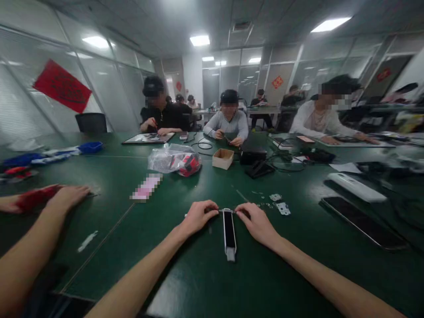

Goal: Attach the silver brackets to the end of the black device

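A narrow black strip-like device [229,229] with a pale frame lies lengthwise on the green table, its grey end nearest me. At its far end, my left hand [201,216] pinches something thin and dark from the left side. My right hand [253,218] is closed the same way at the right side of that end. What the fingertips hold is too small to make out. Right of my right hand lie small white perforated pieces [283,209] and several tiny rings.
Beyond my hands are a small open box [223,159] and a clear plastic bag [174,159] with red and black contents. Phones [362,223] lie at the right. Another person's arms [43,234] rest on the table [185,282] at the left. People sit opposite.
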Demonstrator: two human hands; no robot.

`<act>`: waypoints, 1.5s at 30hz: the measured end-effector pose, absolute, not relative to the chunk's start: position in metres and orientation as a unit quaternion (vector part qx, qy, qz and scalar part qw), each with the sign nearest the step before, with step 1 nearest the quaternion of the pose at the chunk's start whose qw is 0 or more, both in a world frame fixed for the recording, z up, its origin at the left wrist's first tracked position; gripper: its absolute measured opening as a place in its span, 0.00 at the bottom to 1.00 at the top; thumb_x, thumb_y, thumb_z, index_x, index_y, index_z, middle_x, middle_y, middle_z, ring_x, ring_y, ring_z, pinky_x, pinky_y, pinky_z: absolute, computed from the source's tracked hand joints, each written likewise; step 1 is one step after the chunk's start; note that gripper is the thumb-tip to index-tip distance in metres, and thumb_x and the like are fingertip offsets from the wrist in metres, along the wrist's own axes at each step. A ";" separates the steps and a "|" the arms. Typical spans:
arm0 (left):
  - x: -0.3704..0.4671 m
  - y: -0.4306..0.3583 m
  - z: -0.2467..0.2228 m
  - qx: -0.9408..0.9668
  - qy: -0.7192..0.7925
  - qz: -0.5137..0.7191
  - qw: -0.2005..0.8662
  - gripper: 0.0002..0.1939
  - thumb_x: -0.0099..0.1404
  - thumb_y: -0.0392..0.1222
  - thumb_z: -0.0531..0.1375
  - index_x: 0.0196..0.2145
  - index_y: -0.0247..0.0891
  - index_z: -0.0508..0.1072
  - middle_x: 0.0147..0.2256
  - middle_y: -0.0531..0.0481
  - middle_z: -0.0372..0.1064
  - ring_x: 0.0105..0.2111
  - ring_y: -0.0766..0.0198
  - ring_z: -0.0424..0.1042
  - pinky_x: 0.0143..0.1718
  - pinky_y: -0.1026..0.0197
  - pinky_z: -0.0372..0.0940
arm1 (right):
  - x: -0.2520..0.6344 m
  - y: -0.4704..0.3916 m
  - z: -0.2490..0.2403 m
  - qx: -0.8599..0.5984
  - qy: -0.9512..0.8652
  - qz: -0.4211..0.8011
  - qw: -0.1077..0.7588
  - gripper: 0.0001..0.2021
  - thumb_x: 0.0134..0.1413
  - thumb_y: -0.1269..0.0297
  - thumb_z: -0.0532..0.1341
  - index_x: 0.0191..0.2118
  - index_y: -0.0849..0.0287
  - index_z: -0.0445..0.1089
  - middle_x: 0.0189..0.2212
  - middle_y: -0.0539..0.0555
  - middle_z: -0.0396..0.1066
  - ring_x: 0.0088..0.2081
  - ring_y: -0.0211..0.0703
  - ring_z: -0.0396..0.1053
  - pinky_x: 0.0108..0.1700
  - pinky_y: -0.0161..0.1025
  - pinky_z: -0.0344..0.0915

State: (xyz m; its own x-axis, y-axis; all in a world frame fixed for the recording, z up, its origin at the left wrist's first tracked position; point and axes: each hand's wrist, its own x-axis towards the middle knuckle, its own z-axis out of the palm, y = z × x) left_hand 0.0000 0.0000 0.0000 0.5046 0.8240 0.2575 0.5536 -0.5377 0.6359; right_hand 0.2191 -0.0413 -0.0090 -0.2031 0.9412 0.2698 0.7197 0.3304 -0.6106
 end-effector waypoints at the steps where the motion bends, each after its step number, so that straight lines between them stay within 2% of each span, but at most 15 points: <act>1: 0.000 -0.001 0.000 0.832 0.416 0.276 0.242 0.05 0.61 0.39 0.60 0.34 0.37 0.74 0.32 0.54 0.74 0.30 0.66 0.70 0.34 0.67 0.61 | 0.219 -0.042 -0.009 -0.551 -0.754 0.178 0.310 0.09 0.58 0.65 0.52 0.37 0.58 0.70 0.37 0.54 0.71 0.41 0.46 0.65 0.45 0.43 0.60; 10: 0.001 -0.002 -0.002 0.808 0.432 0.288 0.279 0.05 0.59 0.38 0.61 0.34 0.38 0.75 0.32 0.54 0.74 0.30 0.66 0.71 0.34 0.66 0.63 | 0.219 -0.044 -0.004 -0.560 -0.748 0.199 0.296 0.10 0.58 0.65 0.51 0.39 0.56 0.70 0.37 0.54 0.71 0.40 0.45 0.66 0.43 0.44 0.62; 20: 0.004 -0.003 -0.003 0.796 0.446 0.307 0.271 0.04 0.55 0.35 0.64 0.31 0.38 0.74 0.29 0.55 0.73 0.28 0.67 0.70 0.32 0.67 0.63 | 0.217 -0.047 0.004 -0.567 -0.745 0.210 0.284 0.11 0.58 0.65 0.52 0.39 0.57 0.71 0.37 0.54 0.72 0.40 0.44 0.66 0.44 0.43 0.62; 31: 0.004 -0.002 -0.002 0.808 0.445 0.287 0.259 0.06 0.54 0.39 0.65 0.31 0.37 0.73 0.28 0.56 0.71 0.27 0.67 0.68 0.30 0.67 0.60 | 0.217 -0.048 0.006 -0.573 -0.744 0.213 0.271 0.11 0.59 0.65 0.52 0.40 0.58 0.71 0.38 0.54 0.72 0.41 0.44 0.66 0.44 0.43 0.62; 35: 0.003 -0.005 0.005 0.817 0.445 0.264 0.253 0.06 0.55 0.40 0.63 0.32 0.37 0.74 0.27 0.55 0.71 0.26 0.67 0.67 0.28 0.67 0.59 | 0.216 -0.049 0.009 -0.576 -0.741 0.217 0.268 0.11 0.58 0.65 0.52 0.40 0.59 0.71 0.39 0.55 0.71 0.41 0.45 0.66 0.44 0.43 0.62; 41: 0.000 -0.006 0.009 0.825 0.442 0.246 0.251 0.09 0.56 0.34 0.57 0.34 0.37 0.75 0.28 0.54 0.72 0.26 0.68 0.67 0.29 0.67 0.60 | 0.216 -0.049 0.008 -0.582 -0.736 0.219 0.267 0.11 0.58 0.65 0.52 0.39 0.59 0.71 0.39 0.55 0.71 0.41 0.44 0.66 0.44 0.42 0.62; 45: -0.001 -0.005 0.010 0.824 0.431 0.252 0.267 0.08 0.59 0.38 0.57 0.35 0.37 0.75 0.31 0.53 0.73 0.28 0.67 0.68 0.31 0.67 0.61 | 0.217 -0.049 0.008 -0.583 -0.736 0.222 0.264 0.10 0.59 0.66 0.53 0.39 0.59 0.71 0.39 0.55 0.71 0.41 0.44 0.66 0.44 0.42 0.63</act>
